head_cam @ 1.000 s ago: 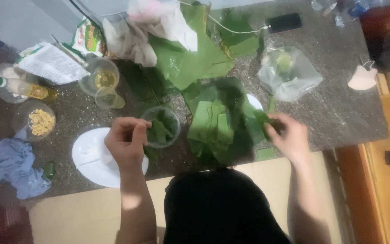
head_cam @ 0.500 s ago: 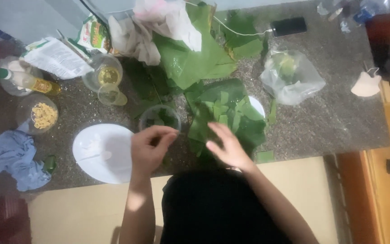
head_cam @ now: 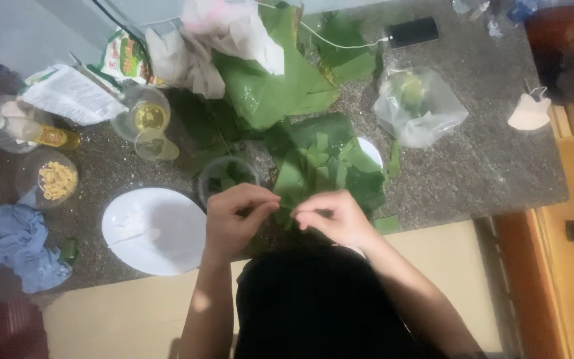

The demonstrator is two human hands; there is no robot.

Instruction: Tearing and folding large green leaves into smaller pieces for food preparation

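The head view looks straight down on a dark speckled stone countertop [head_cam: 473, 166]. Its near edge meets a pale tan surface, and a strip of wooden slats shows past the counter's right end. The light is dim.

At the far left corner lies a white printed leaflet [head_cam: 71, 93], with a green and red snack packet [head_cam: 122, 58] behind it toward the far edge. A crumpled white plastic bag [head_cam: 234, 30] sits at the middle of the far edge, on top of large banana leaves [head_cam: 274, 86]. A clear plastic bag [head_cam: 418, 110] with something pale green inside rests right of centre, a black phone [head_cam: 412, 31] on a white cable lies at the far edge, and a white face mask [head_cam: 529, 113] lies near the right end. By the left end stand a small bottle of yellow oil [head_cam: 31, 133], a clear bowl of yellow kernels [head_cam: 56, 179] and a blue cloth [head_cam: 18, 246]. A white plate [head_cam: 154, 229] lies at the near edge, just left of the hands.

A pile of cut green leaf strips [head_cam: 320, 166] lies at the middle of the near edge. The left hand [head_cam: 237, 216] and right hand [head_cam: 337, 216] meet over the pile's near end, both curled with fingertips pinched together on one leaf strip [head_cam: 287, 209] stretched between them. A clear tub of leaf pieces [head_cam: 227, 178] stands just beyond the left hand.
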